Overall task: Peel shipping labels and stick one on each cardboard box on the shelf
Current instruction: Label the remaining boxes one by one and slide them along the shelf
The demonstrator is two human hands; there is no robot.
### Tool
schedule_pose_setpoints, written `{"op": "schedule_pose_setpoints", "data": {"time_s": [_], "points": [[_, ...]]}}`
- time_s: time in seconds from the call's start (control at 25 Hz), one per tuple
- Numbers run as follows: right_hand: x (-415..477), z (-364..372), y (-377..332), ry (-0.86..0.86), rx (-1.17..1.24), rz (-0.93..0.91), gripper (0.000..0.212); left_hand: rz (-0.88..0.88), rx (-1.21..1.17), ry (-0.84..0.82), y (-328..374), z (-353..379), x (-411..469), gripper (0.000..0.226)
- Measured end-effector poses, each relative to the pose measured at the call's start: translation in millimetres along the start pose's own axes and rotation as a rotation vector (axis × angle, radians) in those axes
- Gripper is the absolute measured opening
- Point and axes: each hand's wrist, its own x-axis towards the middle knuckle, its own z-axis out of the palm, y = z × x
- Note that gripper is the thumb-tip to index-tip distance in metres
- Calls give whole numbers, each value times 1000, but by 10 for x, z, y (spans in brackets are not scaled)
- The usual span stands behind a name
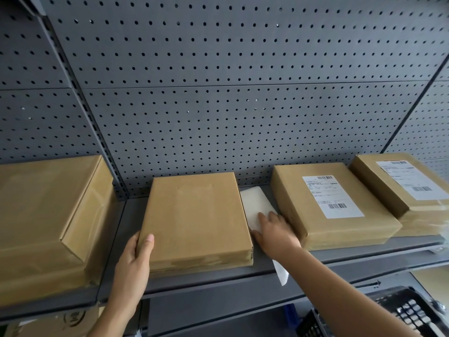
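Two right-hand boxes point(332, 203) already carry labels; the middle box point(196, 220), gripped by the left hand point(134, 259), and the far-left box point(48, 215) remain bare. The right hand point(274, 232) presses flat on the label sheets point(255, 205) on the shelf point(194, 283).

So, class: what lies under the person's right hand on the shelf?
A white sheet lies flat between two boxes, under the right hand; one end hangs over the shelf edge. The part beneath the palm is covered, and any print cannot be seen.

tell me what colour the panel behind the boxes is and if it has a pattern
Dark grey back panel, covered in a regular grid of small round holes; the head view shows it clearly.
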Motion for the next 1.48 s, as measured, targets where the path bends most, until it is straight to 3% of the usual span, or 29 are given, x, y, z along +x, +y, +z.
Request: {"op": "schedule_pose_setpoints", "data": {"time_s": [0.2, 0.48, 0.72, 0.96, 1.2, 1.36, 1.48], "points": [[-118, -53, -124, 60, -64, 33, 40, 15, 7, 28, 57, -1, -2, 51], [-249, -152, -162, -133, 63, 113, 68, 20, 17, 66, 99, -4, 28, 51], [-306, -205, -26, -122, 80, 28, 28, -1, 50, 117, 115, 5, -17, 48], [-84, -370, -1, -50, 42, 22, 39, 18, 36, 138, 150, -15, -29, 51], [292, -469, -39, 58, 12, -23, 54, 284, 214, 161, 278, -11, -80, 48], [605, -407, -40, -82, 48, -60, 78, 482, 418, 109, 426, 97, -52, 42], [679, -370, -22, -190, 50, -49, 76, 606, 552, 35, 512, 218, -24, 38]]}}
